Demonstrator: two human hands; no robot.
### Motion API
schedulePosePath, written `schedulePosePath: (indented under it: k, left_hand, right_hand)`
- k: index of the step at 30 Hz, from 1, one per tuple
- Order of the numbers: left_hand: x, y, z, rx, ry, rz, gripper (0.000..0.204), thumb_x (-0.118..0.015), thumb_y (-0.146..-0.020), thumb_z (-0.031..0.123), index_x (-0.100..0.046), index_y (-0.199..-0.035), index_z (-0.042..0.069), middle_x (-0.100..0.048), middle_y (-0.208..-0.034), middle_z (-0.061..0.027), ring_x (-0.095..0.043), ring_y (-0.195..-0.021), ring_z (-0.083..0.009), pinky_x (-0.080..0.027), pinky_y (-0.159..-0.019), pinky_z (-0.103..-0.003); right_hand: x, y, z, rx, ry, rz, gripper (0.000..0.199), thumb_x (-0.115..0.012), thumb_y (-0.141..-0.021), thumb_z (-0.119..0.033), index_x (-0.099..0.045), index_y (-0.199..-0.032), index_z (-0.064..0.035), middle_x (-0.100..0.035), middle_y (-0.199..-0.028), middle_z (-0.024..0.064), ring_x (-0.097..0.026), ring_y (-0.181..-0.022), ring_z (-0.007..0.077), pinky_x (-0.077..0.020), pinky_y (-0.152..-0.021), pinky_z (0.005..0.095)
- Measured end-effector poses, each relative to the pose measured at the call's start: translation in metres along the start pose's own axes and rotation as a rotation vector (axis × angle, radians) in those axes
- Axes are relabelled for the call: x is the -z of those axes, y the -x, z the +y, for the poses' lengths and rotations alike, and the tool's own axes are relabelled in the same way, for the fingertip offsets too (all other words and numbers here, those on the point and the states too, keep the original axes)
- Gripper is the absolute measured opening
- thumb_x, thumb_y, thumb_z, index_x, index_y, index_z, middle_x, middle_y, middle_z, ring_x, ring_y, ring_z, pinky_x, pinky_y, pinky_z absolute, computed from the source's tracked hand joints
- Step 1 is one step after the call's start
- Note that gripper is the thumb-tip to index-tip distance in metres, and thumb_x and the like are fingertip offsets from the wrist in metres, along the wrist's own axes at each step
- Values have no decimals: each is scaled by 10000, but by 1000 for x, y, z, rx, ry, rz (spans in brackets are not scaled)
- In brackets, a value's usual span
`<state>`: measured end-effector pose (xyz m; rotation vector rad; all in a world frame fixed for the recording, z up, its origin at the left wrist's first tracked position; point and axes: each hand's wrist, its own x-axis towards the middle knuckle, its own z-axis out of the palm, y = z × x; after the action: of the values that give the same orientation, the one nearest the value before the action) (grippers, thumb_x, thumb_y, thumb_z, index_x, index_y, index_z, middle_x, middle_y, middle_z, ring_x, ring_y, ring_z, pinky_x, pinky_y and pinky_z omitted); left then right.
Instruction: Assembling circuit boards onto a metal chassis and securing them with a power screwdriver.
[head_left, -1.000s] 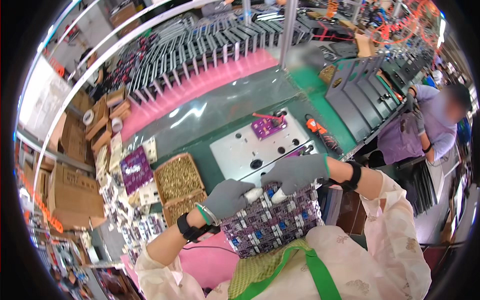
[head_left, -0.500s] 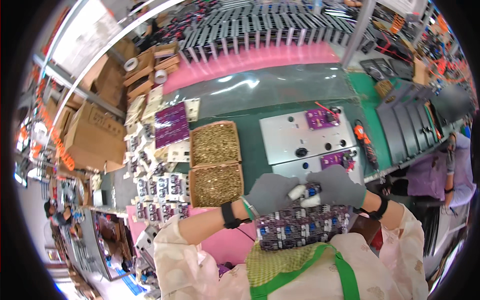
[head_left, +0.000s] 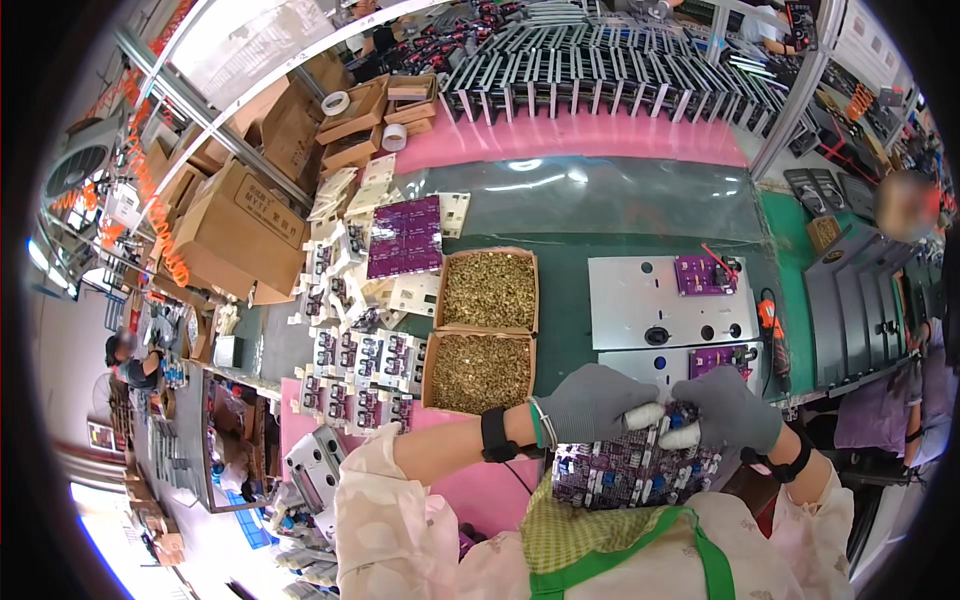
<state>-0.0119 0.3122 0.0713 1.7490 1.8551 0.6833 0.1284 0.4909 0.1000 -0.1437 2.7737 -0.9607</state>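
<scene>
My left hand (head_left: 600, 402) and my right hand (head_left: 735, 408) wear grey gloves with white-wrapped fingertips. They meet in front of my body with fingers pinched around a small circuit board (head_left: 682, 412), which they mostly cover. Just below them lies a block of purple circuit boards (head_left: 620, 475), crowded with blue and dark components. Beyond my hands are two flat metal plates, the far plate (head_left: 630, 300) and the near plate (head_left: 625, 360), partly behind my gloves. Each carries a purple circuit board, the far one (head_left: 697, 275) with a red wire.
Two cardboard boxes of small brass-coloured parts, the far box (head_left: 537, 290) and the near box (head_left: 428, 370), stand left of the plates. Further left are white pieces with boards (head_left: 365, 360) and a purple panel (head_left: 405, 237). An orange-and-black power screwdriver (head_left: 770, 320) lies right. Metal frames (head_left: 600, 75) line the back.
The whole view has turned, so the bench sits further right and lower in the picture. My hands stay together over the purple boards, with the fingers slightly shifted.
</scene>
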Motion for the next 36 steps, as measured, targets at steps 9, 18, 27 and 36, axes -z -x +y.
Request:
schedulePosePath:
  k: [9,18,27,36]
  left_hand:
    - [11,9,8,-336,3,57,235,-612,-718,278,-577,-915,155,-567,-750,-47,-579,-694,-268,-463,-594,-366]
    - [23,25,44,-743,-166,183,125,-587,-727,237,-503,-726,144,-484,-702,3,-512,-613,-162,-426,-567,-291]
    - [33,41,52,-711,-7,-173,142,-540,-789,264,-573,-774,126,-540,-702,-29,-544,-664,-218,-446,-604,-326]
    - [94,105,-198,688,975,1271,287,-468,-923,311,-563,-1001,51,-580,-787,-44,-574,-679,-192,-504,-624,-315]
  right_hand:
    - [13,-9,-19,382,12,68,356,-744,-636,-452,-623,-695,-122,-511,-539,48,-535,-494,240,-383,-437,318]
    - [19,17,-48,749,182,167,93,-654,-650,-237,-599,-721,-214,-514,-661,-62,-528,-562,111,-403,-440,238]
    - [35,10,-22,515,152,153,301,-785,-533,-379,-598,-631,-164,-488,-557,-1,-486,-454,192,-342,-419,310]
    - [59,65,68,-451,-510,1220,366,-478,-905,-383,-536,-1008,-37,-481,-874,-3,-448,-794,74,-384,-766,230]
